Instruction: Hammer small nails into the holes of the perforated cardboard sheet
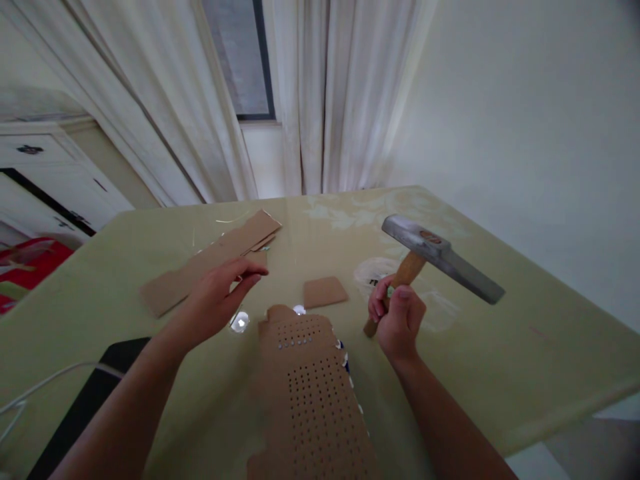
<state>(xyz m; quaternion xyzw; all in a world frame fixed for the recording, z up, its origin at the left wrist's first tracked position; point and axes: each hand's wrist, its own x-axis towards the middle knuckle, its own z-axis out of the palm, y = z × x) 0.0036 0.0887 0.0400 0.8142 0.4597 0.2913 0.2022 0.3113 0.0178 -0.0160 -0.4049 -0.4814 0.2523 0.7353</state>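
My right hand (pixel 401 319) is wrapped round the wooden handle of a hammer (pixel 433 247), whose metal head is raised above the table. On the left, my left hand (pixel 220 293) has thumb and fingertips closed in a pinch; whatever sits between them is too small to make out. Between and below the hands lies a piece of cardboard (pixel 310 373) dotted with rows of small dark holes. Near its far end runs a short row of pale, shiny spots (pixel 295 344). A small cardboard piece (pixel 324 292) lies just beyond it.
Long cardboard strips (pixel 220 257) lie behind my left hand on the glossy greenish table (pixel 500 373). Clear plastic (pixel 373 270) rests behind the hammer. A black flat object (pixel 95 393) and a white cable (pixel 55 380) are at the left. Curtains and a wall stand beyond.
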